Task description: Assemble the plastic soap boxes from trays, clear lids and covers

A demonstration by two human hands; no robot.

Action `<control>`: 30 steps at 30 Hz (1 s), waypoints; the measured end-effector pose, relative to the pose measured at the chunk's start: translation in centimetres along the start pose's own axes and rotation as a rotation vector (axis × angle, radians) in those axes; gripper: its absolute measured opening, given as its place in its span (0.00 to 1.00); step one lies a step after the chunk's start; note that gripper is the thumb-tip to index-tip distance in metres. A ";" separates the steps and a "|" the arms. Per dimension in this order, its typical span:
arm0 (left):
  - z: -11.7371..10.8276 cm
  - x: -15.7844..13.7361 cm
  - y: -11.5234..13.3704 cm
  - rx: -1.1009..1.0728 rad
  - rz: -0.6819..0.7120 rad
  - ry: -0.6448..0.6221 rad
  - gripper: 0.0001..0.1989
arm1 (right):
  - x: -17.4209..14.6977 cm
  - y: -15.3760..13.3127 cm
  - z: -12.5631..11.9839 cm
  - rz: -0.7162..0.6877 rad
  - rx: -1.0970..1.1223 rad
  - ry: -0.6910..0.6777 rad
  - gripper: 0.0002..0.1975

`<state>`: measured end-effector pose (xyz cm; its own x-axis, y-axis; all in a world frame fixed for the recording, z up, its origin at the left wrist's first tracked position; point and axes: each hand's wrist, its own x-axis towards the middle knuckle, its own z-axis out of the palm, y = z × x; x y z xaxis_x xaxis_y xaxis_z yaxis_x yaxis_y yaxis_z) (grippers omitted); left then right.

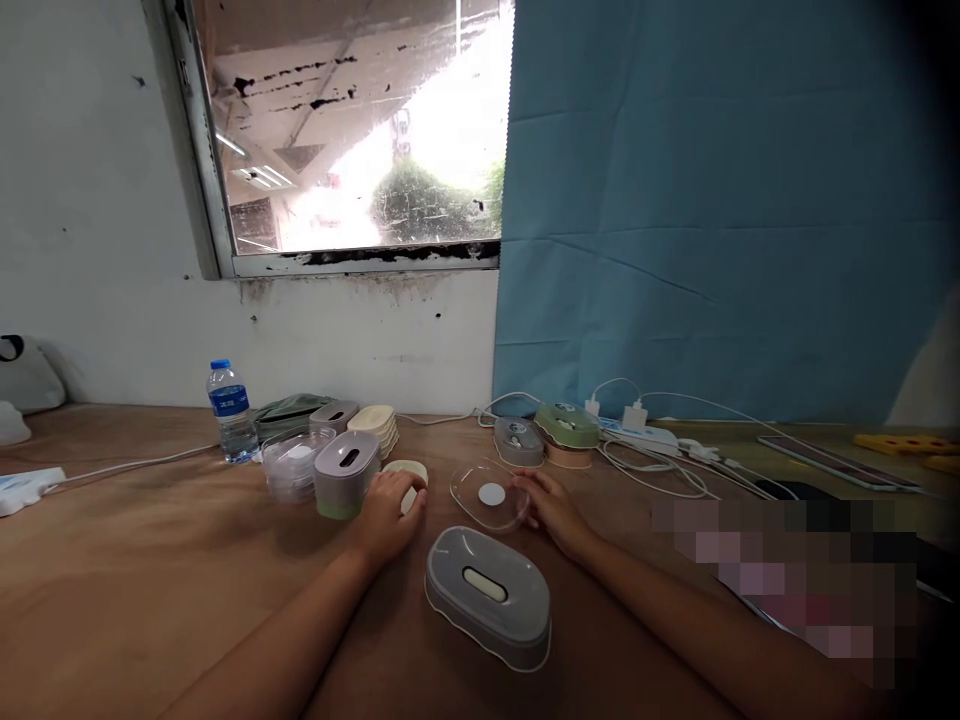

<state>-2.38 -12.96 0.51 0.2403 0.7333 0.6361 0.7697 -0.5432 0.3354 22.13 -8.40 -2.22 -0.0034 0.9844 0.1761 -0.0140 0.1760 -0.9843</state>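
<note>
My left hand has its fingers curled over a small cream oval plastic tray, whose surface shows between finger and thumb. At the right, my right hand pinches the edge of a clear plastic lid with a round white patch in its middle. Nearer to me lies a grey oval box-like cover with a cream slot in its top. Just left of my left hand stands a grey-mauve slotted box with a greenish base.
Stacked clear lids and a stack of cream trays stand at left, near a water bottle. Green and grey boxes sit at the back right. Beyond them, cables run from a power strip.
</note>
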 end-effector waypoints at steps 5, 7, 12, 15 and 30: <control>0.8 0.2 -1.1 0.034 -0.285 -0.072 0.07 | 3.9 0.9 3.2 -0.125 -0.096 0.086 0.12; 1.0 0.2 -1.5 0.037 -0.332 -0.114 0.07 | 5.7 1.4 4.4 -0.118 -0.164 0.073 0.11; 1.1 0.3 -1.6 0.068 -0.344 -0.168 0.07 | 9.6 2.5 6.4 -0.059 -0.346 -0.002 0.13; 1.1 0.3 -1.4 0.090 -0.348 -0.186 0.07 | 10.9 2.8 7.0 -0.061 -0.463 -0.044 0.14; 0.5 0.0 -1.0 0.079 -0.325 -0.210 0.07 | 11.9 0.8 9.6 -0.222 -0.970 -0.368 0.13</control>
<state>-2.85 -12.16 -0.18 0.0863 0.9338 0.3471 0.8668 -0.2421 0.4359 12.51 3.40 -0.75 -0.4037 0.8957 0.1862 0.7519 0.4408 -0.4903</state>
